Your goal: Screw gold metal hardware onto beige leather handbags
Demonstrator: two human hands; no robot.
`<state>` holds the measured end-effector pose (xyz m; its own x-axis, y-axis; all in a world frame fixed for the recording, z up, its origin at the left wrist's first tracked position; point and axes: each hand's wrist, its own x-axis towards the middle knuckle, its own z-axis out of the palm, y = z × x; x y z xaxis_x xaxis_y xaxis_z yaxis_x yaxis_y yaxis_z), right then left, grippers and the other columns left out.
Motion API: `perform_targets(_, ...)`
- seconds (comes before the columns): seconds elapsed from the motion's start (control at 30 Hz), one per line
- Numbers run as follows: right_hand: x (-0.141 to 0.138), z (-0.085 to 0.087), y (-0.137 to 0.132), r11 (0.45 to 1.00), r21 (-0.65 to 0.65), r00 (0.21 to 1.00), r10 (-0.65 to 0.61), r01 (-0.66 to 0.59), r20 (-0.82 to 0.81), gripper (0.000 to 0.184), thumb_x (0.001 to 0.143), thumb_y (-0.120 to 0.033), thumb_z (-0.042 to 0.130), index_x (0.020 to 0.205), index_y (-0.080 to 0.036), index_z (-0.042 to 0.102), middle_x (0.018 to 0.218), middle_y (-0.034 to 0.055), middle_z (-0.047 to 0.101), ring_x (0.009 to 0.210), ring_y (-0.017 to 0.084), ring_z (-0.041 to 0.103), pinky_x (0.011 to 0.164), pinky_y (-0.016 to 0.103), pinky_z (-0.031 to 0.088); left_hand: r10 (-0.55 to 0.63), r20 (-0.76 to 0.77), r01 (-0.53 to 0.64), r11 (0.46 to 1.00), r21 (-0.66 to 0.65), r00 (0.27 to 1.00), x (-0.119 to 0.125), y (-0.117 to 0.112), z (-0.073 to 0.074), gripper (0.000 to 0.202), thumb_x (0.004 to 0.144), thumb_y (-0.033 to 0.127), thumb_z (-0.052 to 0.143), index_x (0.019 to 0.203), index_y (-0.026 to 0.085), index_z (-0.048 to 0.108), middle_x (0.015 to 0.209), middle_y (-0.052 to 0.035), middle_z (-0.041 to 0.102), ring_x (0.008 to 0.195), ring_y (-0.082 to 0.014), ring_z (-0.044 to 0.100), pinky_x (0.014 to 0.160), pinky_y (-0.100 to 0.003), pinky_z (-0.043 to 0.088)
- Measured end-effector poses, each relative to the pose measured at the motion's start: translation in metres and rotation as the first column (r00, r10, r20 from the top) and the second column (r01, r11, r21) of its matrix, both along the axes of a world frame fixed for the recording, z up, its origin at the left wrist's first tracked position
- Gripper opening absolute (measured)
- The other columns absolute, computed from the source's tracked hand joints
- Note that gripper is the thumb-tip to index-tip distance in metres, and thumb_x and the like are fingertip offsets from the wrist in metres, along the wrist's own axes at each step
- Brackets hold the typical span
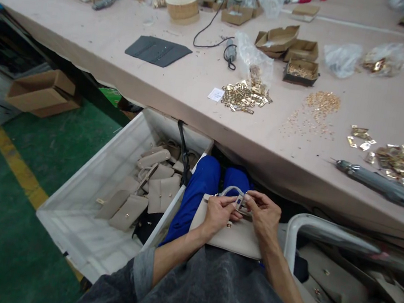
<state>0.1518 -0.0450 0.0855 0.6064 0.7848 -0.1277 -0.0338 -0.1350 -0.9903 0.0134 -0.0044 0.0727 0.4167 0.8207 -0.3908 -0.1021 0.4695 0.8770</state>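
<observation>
A beige handbag (236,238) lies across my lap, its curved handle (232,188) standing up at the far side. Over it, my left hand (220,215) pinches a small rectangular metal clasp plate (239,200) with an opening in its middle. My right hand (264,215) meets it from the other side, thumb and fingers closed at the plate's edge; whatever sits between those fingertips is too small to make out. Below the left fingers, a small gold fitting (229,224) shows on the bag's front.
To the left stands a white bin (78,189) of beige bag pieces; to the right, another bin (291,236) holds beige bags. On the table (181,85) are gold plates (246,96), tiny gold pieces (323,103), more plates (401,162), an electric screwdriver (383,184) and cardboard boxes (301,71).
</observation>
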Motion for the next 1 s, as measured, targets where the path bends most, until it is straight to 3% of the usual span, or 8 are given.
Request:
perform_targets(0.33, -0.007, -0.009, -0.005, 0.997, -0.026, 0.997, 0.078, -0.077, 0.020, 0.034, 0.078, -0.049, 0.084, 0.092, -0.018, 0.080, 0.077, 0.0063, 0.073, 0.062, 0.019, 0.064, 0.058, 0.030, 0.053, -0.061, 0.060, 0.058, 0.997, 0.043, 0.996, -0.005, -0.003, -0.010, 0.029, 0.089, 0.030, 0.071, 0.108, 0.010, 0.083, 0.086, -0.0118, 0.081, 0.063, -0.0177, 0.077, 0.062, -0.027, 0.066)
perform_targets(0.5, -0.007, -0.013, -0.006, 0.996, -0.019, 0.995, 0.086, -0.085, 0.042, 0.032, 0.079, -0.047, 0.084, 0.092, -0.018, 0.080, 0.078, 0.0055, 0.072, 0.062, 0.018, 0.064, 0.059, 0.031, 0.053, -0.074, 0.039, 0.070, 0.994, 0.085, 0.997, -0.008, -0.003, -0.012, 0.031, 0.090, 0.031, 0.071, 0.111, 0.011, 0.082, 0.089, -0.0105, 0.081, 0.067, -0.0191, 0.077, 0.065, -0.030, 0.067)
perform_targets(1.0, -0.007, -0.011, -0.006, 0.995, -0.007, 0.982, 0.099, -0.099, 0.160, 0.024, 0.083, -0.042, 0.079, 0.090, -0.020, 0.081, 0.085, 0.0058, 0.072, 0.072, 0.020, 0.066, 0.065, 0.032, 0.053, -0.090, 0.069, 0.087, 0.995, 0.051, 0.994, -0.010, -0.005, -0.014, 0.032, 0.087, 0.027, 0.070, 0.114, 0.013, 0.081, 0.089, -0.0100, 0.081, 0.065, -0.0179, 0.076, 0.067, -0.031, 0.067)
